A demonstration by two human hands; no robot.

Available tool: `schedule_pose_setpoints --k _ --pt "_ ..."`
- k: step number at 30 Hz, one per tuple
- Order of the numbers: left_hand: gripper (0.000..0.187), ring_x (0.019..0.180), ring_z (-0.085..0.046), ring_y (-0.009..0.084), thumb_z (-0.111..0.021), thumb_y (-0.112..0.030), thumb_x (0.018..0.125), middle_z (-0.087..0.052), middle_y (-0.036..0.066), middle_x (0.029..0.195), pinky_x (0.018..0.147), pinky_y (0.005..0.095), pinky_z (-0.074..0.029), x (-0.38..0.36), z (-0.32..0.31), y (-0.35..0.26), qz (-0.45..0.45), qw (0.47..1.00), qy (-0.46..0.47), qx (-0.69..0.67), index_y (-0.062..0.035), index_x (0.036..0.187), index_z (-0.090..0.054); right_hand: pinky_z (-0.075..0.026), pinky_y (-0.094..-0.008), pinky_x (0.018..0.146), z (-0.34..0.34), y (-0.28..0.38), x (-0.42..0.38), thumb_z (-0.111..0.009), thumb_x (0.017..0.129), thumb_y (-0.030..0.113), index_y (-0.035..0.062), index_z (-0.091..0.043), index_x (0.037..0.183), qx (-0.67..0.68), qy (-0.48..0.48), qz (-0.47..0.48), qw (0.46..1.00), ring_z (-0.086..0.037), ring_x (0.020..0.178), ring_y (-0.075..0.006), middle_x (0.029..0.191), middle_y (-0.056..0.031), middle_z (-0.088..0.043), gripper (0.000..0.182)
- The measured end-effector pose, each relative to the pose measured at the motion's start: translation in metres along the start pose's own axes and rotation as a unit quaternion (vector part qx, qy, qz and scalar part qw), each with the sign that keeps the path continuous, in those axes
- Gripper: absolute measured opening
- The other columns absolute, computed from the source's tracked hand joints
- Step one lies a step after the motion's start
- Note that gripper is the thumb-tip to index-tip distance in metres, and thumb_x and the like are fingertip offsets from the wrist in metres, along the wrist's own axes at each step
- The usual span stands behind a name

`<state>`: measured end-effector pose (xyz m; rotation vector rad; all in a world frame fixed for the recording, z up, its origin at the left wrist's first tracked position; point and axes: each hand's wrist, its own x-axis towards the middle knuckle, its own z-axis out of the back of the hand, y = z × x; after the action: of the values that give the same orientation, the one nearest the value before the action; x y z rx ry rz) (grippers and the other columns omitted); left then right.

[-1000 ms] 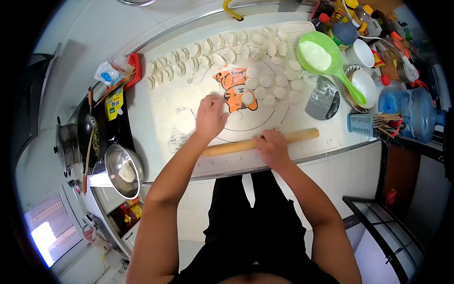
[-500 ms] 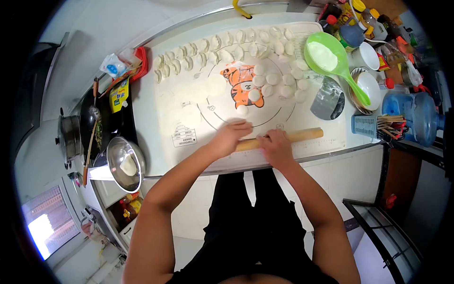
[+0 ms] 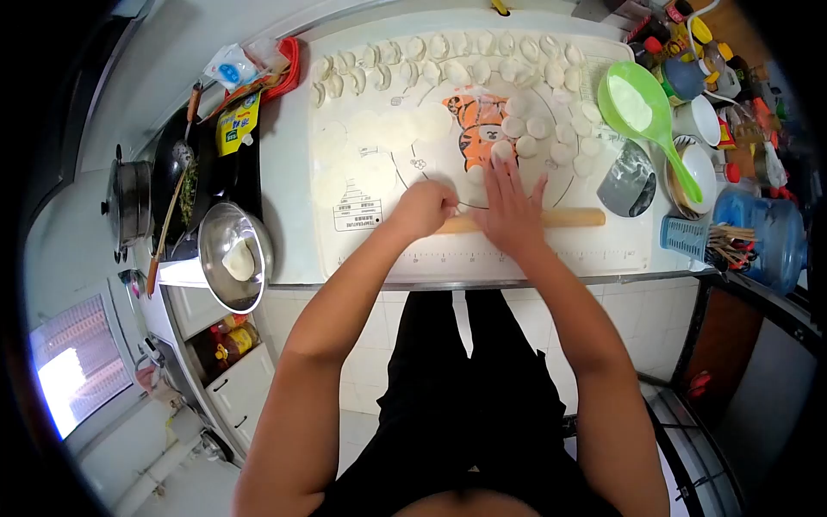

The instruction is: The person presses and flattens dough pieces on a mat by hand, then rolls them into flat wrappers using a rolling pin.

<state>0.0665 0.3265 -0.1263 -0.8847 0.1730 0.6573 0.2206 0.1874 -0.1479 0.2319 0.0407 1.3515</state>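
Observation:
My right hand (image 3: 510, 205) lies across a wooden rolling pin (image 3: 575, 218), its fingers stretched forward and slightly apart. Its fingertips reach the small dough discs (image 3: 536, 128) on a white kneading mat (image 3: 508, 264) printed with an orange tiger. At the pin's left end is my left hand (image 3: 422, 209), fingers curled in; what they pinch, if anything, is hidden. Thin rolled wrappers (image 3: 353, 179) lie flat on the mat to the left. Along the far edge, folded dumplings (image 3: 381, 77) stand in rows.
At right are a green ladle-like scoop (image 3: 636, 102) of white powder, a dough scraper (image 3: 628, 179), bowls (image 3: 691, 177), a chopstick holder (image 3: 685, 234) and a blue water jug (image 3: 758, 237). At left, a steel bowl (image 3: 234, 258) holds dough beside a wok (image 3: 172, 189).
The view has shifted, moving the mat up and right. My right hand has gone from gripping the pin to reaching forward with fingers extended. My left fingers have curled in.

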Motion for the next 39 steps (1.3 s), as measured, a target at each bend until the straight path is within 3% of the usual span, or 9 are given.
schedule_pose_setpoints --k 3,8,12,14,19,22,29,31,39 --pt "0.016 0.080 -0.066 0.0303 -0.074 -0.011 0.079 -0.068 0.015 0.089 0.073 0.0380 -0.052 -0.016 -0.013 0.015 -0.031 0.992 -0.105 0.061 -0.0027 0.091 -0.068 -0.019 -0.0789 0.102 0.021 0.024 -0.057 -0.065 0.081 0.056 0.0041 -0.035 0.149 0.013 0.139 -0.059 0.988 -0.025 0.148 -0.0287 0.159 -0.0095 -0.029 0.090" --pt "0.014 0.076 -0.065 0.0312 -0.073 -0.017 0.080 -0.067 0.013 0.080 0.071 0.0403 -0.052 -0.022 -0.010 0.005 0.039 0.995 -0.081 0.038 -0.0039 0.085 -0.069 -0.023 -0.0787 0.101 0.001 0.015 -0.008 -0.066 0.083 0.050 0.0041 -0.036 0.147 -0.002 -0.056 -0.037 0.998 -0.027 0.147 -0.0260 0.158 -0.0099 -0.031 0.084" --pt "0.013 0.073 -0.066 0.0313 -0.072 -0.017 0.081 -0.067 0.014 0.077 0.070 0.0411 -0.052 -0.007 -0.013 0.011 -0.020 0.990 -0.137 0.033 -0.0043 0.083 -0.071 -0.023 -0.0777 0.102 0.001 0.014 -0.001 -0.065 0.084 0.047 0.0041 -0.039 0.146 0.001 0.002 -0.031 1.000 -0.027 0.147 -0.0256 0.159 -0.0091 -0.031 0.079" --pt "0.012 0.074 -0.066 0.0308 -0.071 -0.017 0.080 -0.067 0.013 0.076 0.070 0.0403 -0.052 -0.011 -0.010 0.011 0.097 0.991 -0.077 0.060 -0.0062 0.085 -0.073 -0.023 -0.0777 0.102 0.017 0.033 -0.058 -0.065 0.084 0.047 0.0042 -0.039 0.147 -0.005 0.059 -0.043 0.997 -0.027 0.147 -0.0258 0.159 -0.0093 -0.030 0.080" --pt "0.015 0.075 -0.066 0.0303 -0.073 -0.017 0.079 -0.068 0.013 0.078 0.070 0.0383 -0.052 -0.024 -0.017 0.019 0.089 0.991 -0.096 -0.012 -0.0068 0.090 -0.075 -0.022 -0.0786 0.102 0.013 0.025 -0.016 -0.064 0.084 0.047 0.0038 -0.037 0.148 0.032 0.132 -0.085 0.987 -0.024 0.149 -0.0270 0.159 -0.0101 -0.029 0.081" --pt "0.011 0.078 -0.066 0.0287 -0.072 -0.014 0.078 -0.068 0.013 0.084 0.070 0.0388 -0.052 -0.004 -0.012 0.009 0.014 0.994 -0.106 0.016 -0.0079 0.087 -0.075 -0.015 -0.0821 0.100 -0.006 0.014 0.020 -0.066 0.082 0.049 0.0040 -0.033 0.150 0.051 -0.037 -0.025 0.998 -0.022 0.149 -0.0321 0.160 -0.0135 -0.028 0.088" --pt "0.009 0.073 -0.066 0.0299 -0.071 -0.013 0.080 -0.067 0.013 0.075 0.068 0.0395 -0.052 -0.024 -0.007 0.029 0.038 0.996 -0.083 0.004 -0.0061 0.085 -0.072 -0.015 -0.0788 0.103 0.013 0.036 -0.037 -0.065 0.085 0.047 0.0058 -0.032 0.150 0.017 0.188 -0.079 0.979 -0.025 0.148 -0.0285 0.159 -0.0104 -0.031 0.084" --pt "0.011 0.072 -0.066 0.0308 -0.071 -0.015 0.081 -0.067 0.013 0.076 0.069 0.0399 -0.052 -0.017 -0.004 0.014 0.064 0.995 -0.079 -0.005 -0.0053 0.086 -0.072 -0.017 -0.0801 0.102 -0.012 0.020 0.011 -0.070 0.079 0.050 0.0059 -0.038 0.148 0.027 -0.034 -0.036 0.998 -0.023 0.149 -0.0278 0.158 -0.0116 -0.031 0.088" --pt "0.016 0.071 -0.067 0.0288 -0.072 -0.019 0.082 -0.069 0.014 0.077 0.068 0.0374 -0.052 -0.036 -0.001 0.038 0.116 0.985 -0.125 -0.027 -0.0037 0.085 -0.072 -0.022 -0.0756 0.104 0.006 0.033 -0.037 -0.066 0.085 0.043 0.0060 -0.036 0.148 0.033 0.074 -0.074 0.994 -0.028 0.147 -0.0270 0.157 -0.0093 -0.034 0.079"
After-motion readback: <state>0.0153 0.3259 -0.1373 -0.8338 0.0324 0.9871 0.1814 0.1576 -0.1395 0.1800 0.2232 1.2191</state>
